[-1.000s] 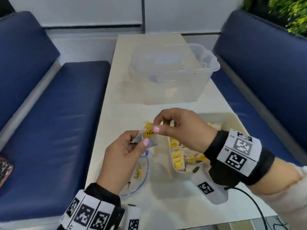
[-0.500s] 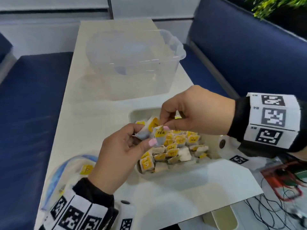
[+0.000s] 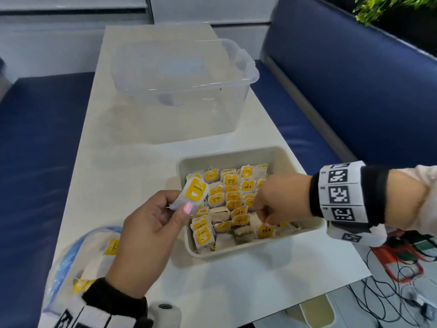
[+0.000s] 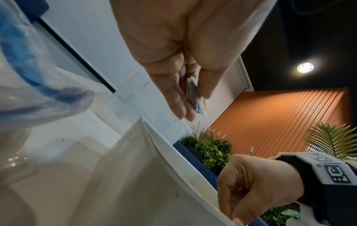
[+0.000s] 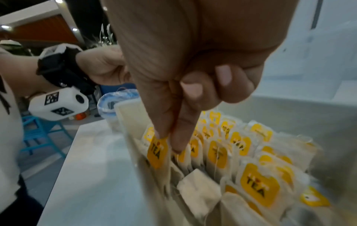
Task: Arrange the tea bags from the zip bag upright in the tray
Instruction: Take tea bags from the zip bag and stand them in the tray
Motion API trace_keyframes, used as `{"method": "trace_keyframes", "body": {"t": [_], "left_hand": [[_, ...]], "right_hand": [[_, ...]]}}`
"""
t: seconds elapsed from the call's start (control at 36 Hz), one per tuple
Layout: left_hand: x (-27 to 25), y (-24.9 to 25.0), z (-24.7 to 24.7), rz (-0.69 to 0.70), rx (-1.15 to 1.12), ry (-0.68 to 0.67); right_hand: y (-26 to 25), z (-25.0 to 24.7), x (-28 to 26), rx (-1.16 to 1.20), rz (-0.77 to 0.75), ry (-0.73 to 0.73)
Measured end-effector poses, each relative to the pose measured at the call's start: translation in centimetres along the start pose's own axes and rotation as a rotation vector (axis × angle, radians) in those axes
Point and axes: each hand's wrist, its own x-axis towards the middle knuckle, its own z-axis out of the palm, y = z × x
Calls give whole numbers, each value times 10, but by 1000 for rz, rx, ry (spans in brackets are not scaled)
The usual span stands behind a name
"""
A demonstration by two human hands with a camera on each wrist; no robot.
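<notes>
A beige tray (image 3: 305,229) on the white table holds several upright tea bags with yellow tags (image 3: 233,196). My left hand (image 3: 151,228) hovers just left of the tray and pinches a tea bag (image 3: 194,194) between thumb and fingers; the bag (image 4: 195,96) also shows in the left wrist view. My right hand (image 3: 276,202) reaches down into the tray's near right part. Its thumb and forefinger pinch the top of a "TEA" tagged bag (image 5: 157,151) standing by the tray's wall. The clear zip bag (image 3: 78,263) with a blue seal lies at the near left, under my left forearm, with a few tea bags inside.
A large clear plastic tub (image 3: 182,84) stands on the table behind the tray. Blue benches (image 3: 354,79) flank the table on both sides. Cables and a red device (image 3: 399,261) lie on the floor at the right, past the table's edge.
My hands have separated. The right hand took one tea bag from the left and lowered it into the tray's near right part. The left hand still holds another bag.
</notes>
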Motion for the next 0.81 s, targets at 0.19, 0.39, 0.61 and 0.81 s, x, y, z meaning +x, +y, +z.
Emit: {"method": "trace_keyframes", "body": {"t": [0.19, 0.39, 0.61, 0.81], "left_hand": [[-6, -3, -3, 2, 8, 20], [-10, -3, -10, 7, -24, 28], [-12, -5, -16, 4, -19, 25], [-10, -6, -15, 8, -20, 13]], "right_hand": [[-15, 5, 18, -100, -45, -60], [-18, -5, 22, -167, -65, -54], [-10, -6, -5, -222, -51, -85], [-17, 9, 10, -236, -6, -155]]}}
